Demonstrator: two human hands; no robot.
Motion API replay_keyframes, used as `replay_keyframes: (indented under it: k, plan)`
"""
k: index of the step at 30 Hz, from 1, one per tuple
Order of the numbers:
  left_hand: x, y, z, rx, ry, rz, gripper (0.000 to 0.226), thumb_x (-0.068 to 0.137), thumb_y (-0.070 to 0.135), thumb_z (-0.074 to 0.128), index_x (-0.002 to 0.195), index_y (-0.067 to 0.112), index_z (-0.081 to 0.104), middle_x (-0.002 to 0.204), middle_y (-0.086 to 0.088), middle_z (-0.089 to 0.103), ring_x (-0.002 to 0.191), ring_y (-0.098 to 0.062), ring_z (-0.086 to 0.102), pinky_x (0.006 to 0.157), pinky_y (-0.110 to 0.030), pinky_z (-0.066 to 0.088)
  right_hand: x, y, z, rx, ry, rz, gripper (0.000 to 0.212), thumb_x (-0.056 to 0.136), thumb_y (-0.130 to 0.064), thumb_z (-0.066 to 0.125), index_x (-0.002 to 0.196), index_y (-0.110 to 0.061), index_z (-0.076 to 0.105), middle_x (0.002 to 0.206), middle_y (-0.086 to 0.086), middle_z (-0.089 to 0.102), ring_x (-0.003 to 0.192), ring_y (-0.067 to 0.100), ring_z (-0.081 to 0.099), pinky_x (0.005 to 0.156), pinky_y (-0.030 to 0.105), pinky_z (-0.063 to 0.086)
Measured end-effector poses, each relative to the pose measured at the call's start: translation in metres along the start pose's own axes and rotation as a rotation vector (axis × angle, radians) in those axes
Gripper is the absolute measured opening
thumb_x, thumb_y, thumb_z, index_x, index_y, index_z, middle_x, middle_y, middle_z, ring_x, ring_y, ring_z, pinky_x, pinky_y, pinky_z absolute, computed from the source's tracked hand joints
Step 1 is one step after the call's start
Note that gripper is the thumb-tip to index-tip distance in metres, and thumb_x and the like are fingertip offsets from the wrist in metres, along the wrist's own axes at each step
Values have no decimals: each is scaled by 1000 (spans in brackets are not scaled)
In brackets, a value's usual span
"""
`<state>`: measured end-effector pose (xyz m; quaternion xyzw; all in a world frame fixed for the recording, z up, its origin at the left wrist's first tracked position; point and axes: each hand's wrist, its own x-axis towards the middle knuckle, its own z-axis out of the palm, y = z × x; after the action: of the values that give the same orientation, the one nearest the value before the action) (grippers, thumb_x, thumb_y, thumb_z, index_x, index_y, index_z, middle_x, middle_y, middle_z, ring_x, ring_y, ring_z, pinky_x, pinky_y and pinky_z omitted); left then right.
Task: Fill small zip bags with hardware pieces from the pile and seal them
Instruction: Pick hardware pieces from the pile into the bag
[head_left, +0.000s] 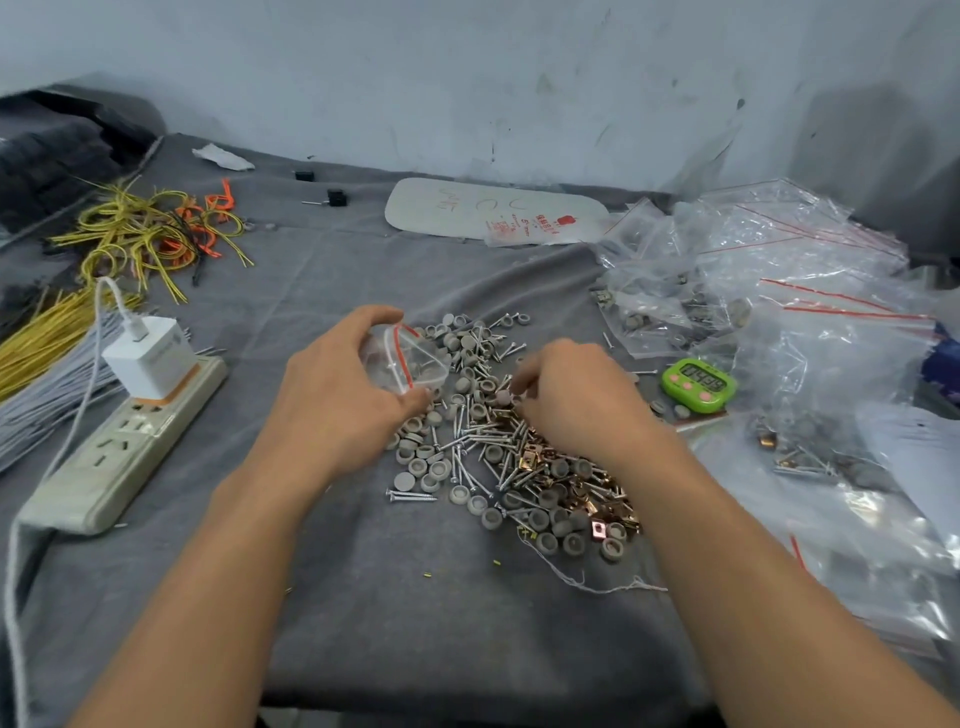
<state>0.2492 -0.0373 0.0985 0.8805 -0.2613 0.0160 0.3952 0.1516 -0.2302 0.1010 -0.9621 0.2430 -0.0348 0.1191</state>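
Over mid-table pile (498, 457) | left hand (337, 400) fingers curled round zip bag (402, 358), mouth open | right hand (571, 400) fingertips bunched into pile, grip unclear | bag likely flimsy, slick: take by rim

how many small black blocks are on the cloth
2: far black block at the back, near black block just right of it, left of the white card. Others may be hidden.

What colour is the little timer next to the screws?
The timer is bright green with pink buttons; head view.
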Motion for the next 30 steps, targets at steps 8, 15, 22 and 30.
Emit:
replay_keyframes:
  k: [8, 15, 22, 30]
  plan:
    - [-3, 5, 5, 18, -19, -7, 83, 71, 38, 88, 140, 46, 43, 117, 6, 59, 111, -19, 54, 87, -29, 36, 0, 51, -14, 63, -175, 34, 13, 79, -20, 84, 89, -28, 83, 87, -9, 77, 84, 9, 70, 80, 27, 58]
    - [-8, 11, 9, 20, 64, 12, 89, 73, 35, 87, 144, 49, 36, 109, 11, 53, 98, -13, 46, 86, -30, 37, 2, 37, -10, 74, -179, -83, 10, 78, -26, 84, 86, -32, 84, 80, -13, 77, 77, 5, 67, 71, 20, 49]
    - [-4, 11, 14, 53, 42, -8, 89, 76, 34, 86, 146, 50, 33, 110, 13, 50, 98, -13, 45, 85, -30, 37, 4, 17, 3, -7, -222, -115, 11, 75, -26, 86, 85, -26, 81, 80, -7, 74, 79, 16, 70, 78, 34, 61]
    - [-2, 10, 15, 70, 38, -15, 90, 73, 40, 85, 146, 52, 32, 108, 13, 49, 94, -14, 46, 83, -30, 36, 7, 18, 2, 97, -210, -154, 14, 82, -13, 78, 82, -26, 83, 74, -18, 69, 75, 9, 68, 72, 27, 57]
